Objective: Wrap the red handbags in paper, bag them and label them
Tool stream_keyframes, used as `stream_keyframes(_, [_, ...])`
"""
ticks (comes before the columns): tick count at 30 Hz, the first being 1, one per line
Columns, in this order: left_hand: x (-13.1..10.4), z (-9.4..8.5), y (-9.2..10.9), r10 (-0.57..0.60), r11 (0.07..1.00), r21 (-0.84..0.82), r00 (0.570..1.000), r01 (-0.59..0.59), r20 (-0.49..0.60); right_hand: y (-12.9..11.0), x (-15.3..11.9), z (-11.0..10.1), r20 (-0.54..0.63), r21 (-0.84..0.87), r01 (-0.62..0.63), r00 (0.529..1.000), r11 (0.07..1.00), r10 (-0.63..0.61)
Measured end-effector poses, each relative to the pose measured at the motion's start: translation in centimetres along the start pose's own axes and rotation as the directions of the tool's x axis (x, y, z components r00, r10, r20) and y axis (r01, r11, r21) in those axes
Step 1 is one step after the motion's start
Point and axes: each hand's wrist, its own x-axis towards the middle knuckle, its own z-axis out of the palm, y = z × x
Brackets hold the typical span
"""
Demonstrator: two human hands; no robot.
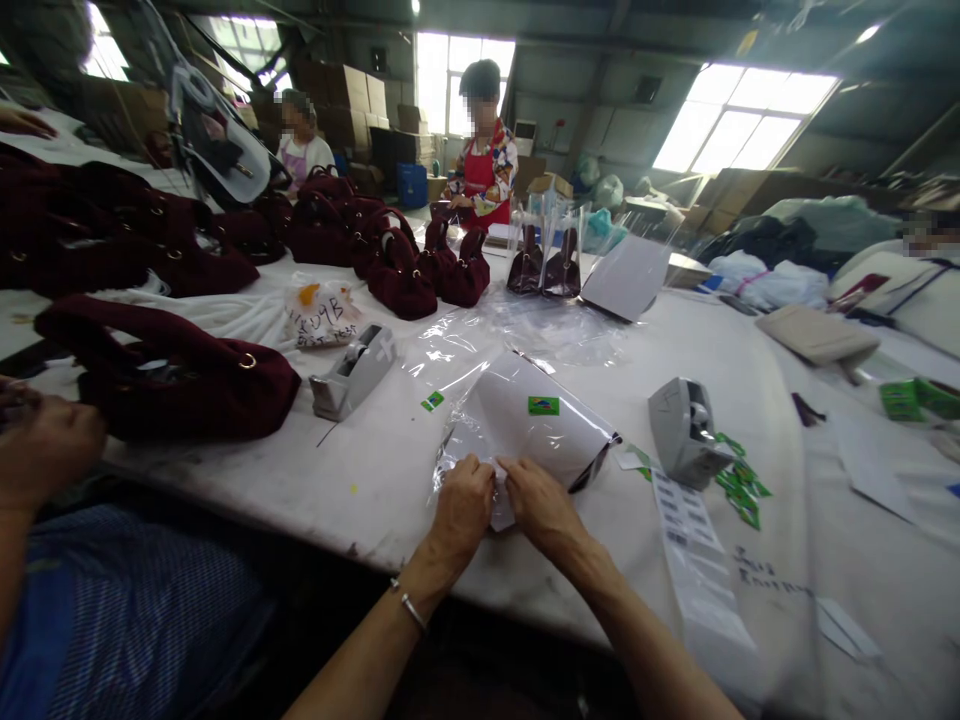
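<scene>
A clear plastic bag [487, 400] lies in front of me with a white sheet showing inside and a dark edge at its right side. One small green packet [544, 405] rests on it, and another green packet [433, 401] is just to its left. My left hand [463, 505] and my right hand [541, 505] are side by side at the bag's near end. Their fingers are closed on the plastic, thumbs and fingertips almost meeting. A bracelet circles my left wrist.
Grey tape dispensers stand left [356, 372] and right [684, 430]. Beside the right one are several green packets [742, 485] and a label sheet [686, 520]. Maroon handbags [187, 375] crowd the left. A co-worker's hand [49, 440] is at far left; a person in a red apron [480, 180] stands opposite.
</scene>
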Motion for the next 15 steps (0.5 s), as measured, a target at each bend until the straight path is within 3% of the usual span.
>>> stream_keyframes(3, [0.1, 0.5, -0.3, 0.044, 0.999, 0.006, 0.997, -0.044, -0.068, 1.0, -1.9, -4.1, -0.222, 0.257, 0.06, 0.975, 0.965, -0.002])
stream_keyframes(5, [0.2, 0.8, -0.6, 0.077, 0.997, 0.002, 0.989, -0.078, -0.124, 3.3, -4.0, -7.6, -0.391, 0.267, 0.0, 0.914, 0.964, 0.109])
stream_keyframes(7, [0.2, 1.1, -0.9, 0.109, 0.994, 0.016, 0.978, -0.108, -0.178, 7.1, -6.0, -11.0, -0.558, 0.214, -0.191, 0.781, 0.958, 0.28])
stream_keyframes(9, [0.3, 1.2, -1.2, 0.153, 0.988, 0.03, 0.962, -0.15, -0.226, 11.6, -7.4, -13.7, -0.683, 0.21, -0.409, 0.589, 0.888, 0.433])
stream_keyframes(10, [0.3, 1.3, -1.3, 0.177, 0.984, 0.032, 0.952, -0.175, -0.249, 13.9, -7.9, -14.7, -0.699, 0.252, -0.499, 0.498, 0.829, 0.513])
stream_keyframes(12, [0.4, 1.4, -1.6, 0.227, 0.973, 0.037, 0.926, -0.227, -0.302, 17.7, -8.3, -16.2, -0.572, 0.45, -0.616, 0.356, 0.646, 0.739])
stream_keyframes(13, [0.5, 1.5, -1.8, 0.25, 0.967, 0.04, 0.911, -0.251, -0.328, 19.3, -8.2, -16.6, -0.457, 0.549, -0.633, 0.319, 0.546, 0.83])
stream_keyframes(15, [0.7, 1.7, -2.1, 0.285, 0.956, 0.044, 0.884, -0.29, -0.371, 21.5, -7.7, -16.8, -0.26, 0.664, -0.628, 0.314, 0.405, 0.913])
